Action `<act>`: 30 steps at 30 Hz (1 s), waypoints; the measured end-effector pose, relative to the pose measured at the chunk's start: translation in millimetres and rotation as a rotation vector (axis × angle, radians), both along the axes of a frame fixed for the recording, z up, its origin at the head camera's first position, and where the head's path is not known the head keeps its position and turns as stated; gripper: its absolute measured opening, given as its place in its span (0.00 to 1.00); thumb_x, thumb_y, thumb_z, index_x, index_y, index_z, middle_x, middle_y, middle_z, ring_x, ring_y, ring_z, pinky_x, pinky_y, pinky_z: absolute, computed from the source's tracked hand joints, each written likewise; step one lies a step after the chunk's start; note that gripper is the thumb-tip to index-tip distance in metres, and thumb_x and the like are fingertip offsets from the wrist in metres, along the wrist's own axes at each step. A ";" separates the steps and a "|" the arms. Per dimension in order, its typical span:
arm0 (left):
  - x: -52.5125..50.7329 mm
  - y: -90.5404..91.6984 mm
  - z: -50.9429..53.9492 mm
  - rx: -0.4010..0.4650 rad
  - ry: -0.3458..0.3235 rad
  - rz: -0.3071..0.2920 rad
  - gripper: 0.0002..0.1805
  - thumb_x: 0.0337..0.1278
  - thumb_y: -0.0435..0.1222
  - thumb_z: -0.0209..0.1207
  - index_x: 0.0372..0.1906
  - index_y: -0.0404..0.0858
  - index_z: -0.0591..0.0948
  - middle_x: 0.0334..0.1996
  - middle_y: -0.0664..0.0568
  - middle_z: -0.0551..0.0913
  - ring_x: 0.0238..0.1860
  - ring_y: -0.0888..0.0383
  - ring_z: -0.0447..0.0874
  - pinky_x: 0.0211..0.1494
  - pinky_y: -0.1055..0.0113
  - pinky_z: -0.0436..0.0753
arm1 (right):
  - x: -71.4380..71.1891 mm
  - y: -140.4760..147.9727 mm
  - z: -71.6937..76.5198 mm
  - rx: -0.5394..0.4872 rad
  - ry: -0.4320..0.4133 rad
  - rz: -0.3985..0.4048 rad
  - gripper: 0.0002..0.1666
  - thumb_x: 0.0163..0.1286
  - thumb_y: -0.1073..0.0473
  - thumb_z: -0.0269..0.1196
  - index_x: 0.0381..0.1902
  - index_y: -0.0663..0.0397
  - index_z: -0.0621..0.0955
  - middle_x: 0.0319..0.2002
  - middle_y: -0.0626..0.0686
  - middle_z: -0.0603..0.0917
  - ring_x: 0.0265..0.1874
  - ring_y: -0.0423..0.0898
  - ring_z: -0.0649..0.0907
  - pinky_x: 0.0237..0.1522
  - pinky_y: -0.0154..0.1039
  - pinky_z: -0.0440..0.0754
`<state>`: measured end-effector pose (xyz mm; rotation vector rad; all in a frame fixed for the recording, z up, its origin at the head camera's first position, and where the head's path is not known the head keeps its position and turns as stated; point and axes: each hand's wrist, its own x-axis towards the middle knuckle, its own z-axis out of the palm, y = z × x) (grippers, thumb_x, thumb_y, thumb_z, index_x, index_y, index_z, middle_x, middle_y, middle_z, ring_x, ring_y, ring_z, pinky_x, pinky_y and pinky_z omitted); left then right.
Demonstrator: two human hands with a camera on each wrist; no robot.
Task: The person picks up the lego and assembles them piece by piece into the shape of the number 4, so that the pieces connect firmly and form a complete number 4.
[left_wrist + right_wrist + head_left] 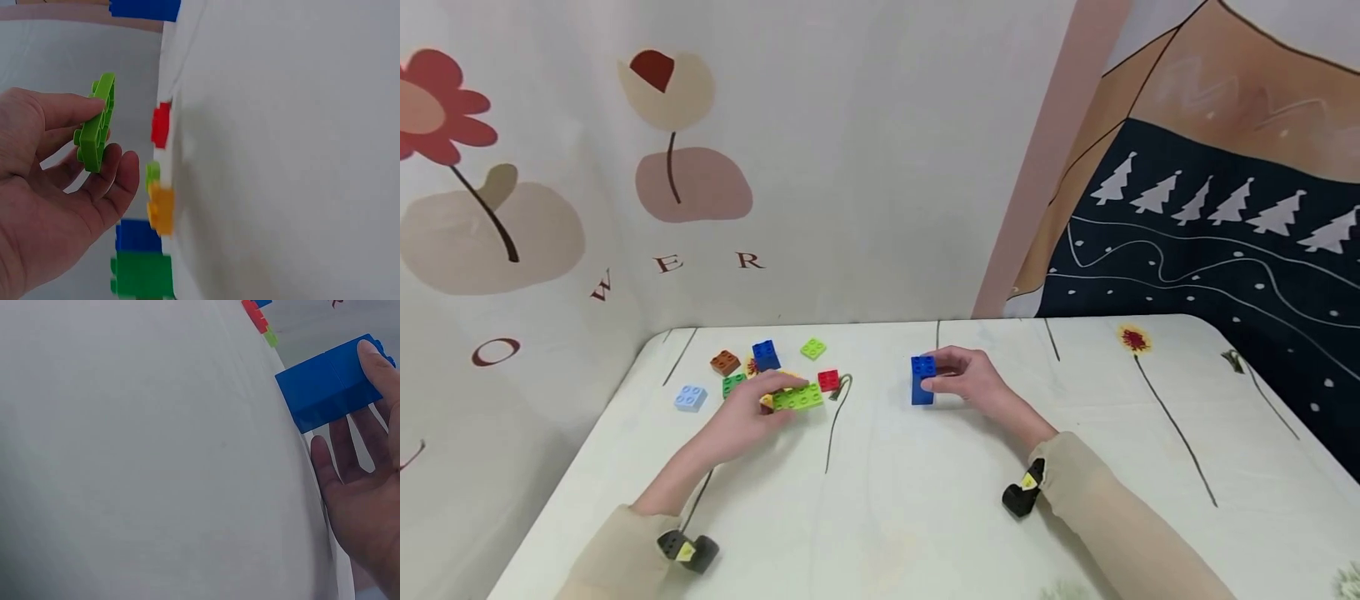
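Between the thumb and fingers of my left hand (751,417) is a thin lime-green building block (799,398) with studs. The left wrist view shows this lime block (99,122) edge-on, its hollow underside turned toward the table and held off the surface. My right hand (976,382) grips a stack of two blue building blocks (922,390) by its upper part. The stack stands upright, and a seam between the blue blocks (328,378) shows in the right wrist view. Its lower end is at the tabletop.
Around my left hand lie loose blocks: brown (725,362), light blue (690,398), dark blue (765,356), green (733,384), red (828,381) and small lime (813,348). A yellow block (161,209) is mostly hidden by that hand in the head view. Printed cloth (865,167) hangs behind the table.
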<state>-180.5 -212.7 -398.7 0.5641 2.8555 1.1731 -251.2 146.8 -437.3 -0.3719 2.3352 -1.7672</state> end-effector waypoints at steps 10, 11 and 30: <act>-19.7 43.6 11.3 0.081 -0.024 -0.052 0.23 0.63 0.28 0.66 0.64 0.39 0.81 0.58 0.48 0.80 0.52 0.51 0.79 0.49 0.59 0.84 | -3.6 -0.5 -0.3 0.027 -0.012 0.002 0.25 0.66 0.62 0.73 0.59 0.63 0.82 0.50 0.57 0.87 0.52 0.52 0.84 0.52 0.40 0.83; -21.8 48.4 12.4 0.088 -0.030 -0.060 0.24 0.64 0.28 0.66 0.64 0.39 0.81 0.59 0.48 0.80 0.52 0.52 0.79 0.49 0.59 0.84 | -3.2 0.1 -0.2 0.027 -0.016 -0.001 0.25 0.66 0.62 0.73 0.59 0.63 0.82 0.50 0.57 0.87 0.52 0.53 0.84 0.52 0.41 0.83; -44.8 108.1 20.4 0.145 -0.082 -0.118 0.23 0.65 0.29 0.67 0.64 0.42 0.82 0.61 0.51 0.80 0.54 0.52 0.78 0.55 0.57 0.82 | -3.4 -0.2 -1.5 -0.004 -0.061 -0.001 0.26 0.66 0.60 0.73 0.60 0.63 0.82 0.51 0.58 0.86 0.50 0.52 0.83 0.51 0.39 0.85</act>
